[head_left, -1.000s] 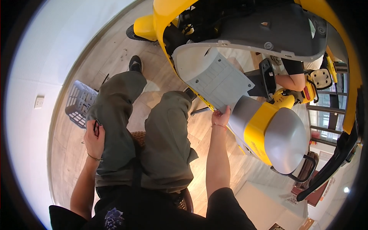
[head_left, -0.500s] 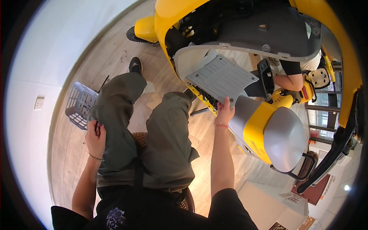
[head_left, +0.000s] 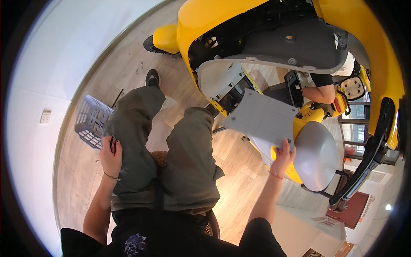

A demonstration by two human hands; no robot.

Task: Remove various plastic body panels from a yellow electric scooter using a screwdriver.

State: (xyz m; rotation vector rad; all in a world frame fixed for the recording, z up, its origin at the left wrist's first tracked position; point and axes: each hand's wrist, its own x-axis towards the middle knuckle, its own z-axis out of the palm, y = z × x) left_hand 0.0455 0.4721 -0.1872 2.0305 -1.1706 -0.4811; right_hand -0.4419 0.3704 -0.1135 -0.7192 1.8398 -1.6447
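My right hand (head_left: 282, 159) grips one corner of a flat grey scooter floor panel (head_left: 263, 115), which has ribs and dark round spots near its corners. The panel is tilted in the air in front of the grey and yellow seat part (head_left: 317, 156). Below the panel's far end, the uncovered footwell of the yellow scooter (head_left: 233, 96) shows dark inner parts. Against my left thigh rests my left hand (head_left: 111, 156), its fingers curled round a small dark thing too hidden to name.
A grey plastic basket (head_left: 90, 122) stands on the wood floor near the left wall. Overhead to the right arches yellow bodywork (head_left: 381, 51) with a black handle-like bar (head_left: 368, 158). Beyond the scooter is another person's arm (head_left: 321, 93), near more yellow scooter parts.
The floor panel has come up off the footwell and moved right and nearer with my right hand, baring the parts beneath. My left hand stays on my thigh.
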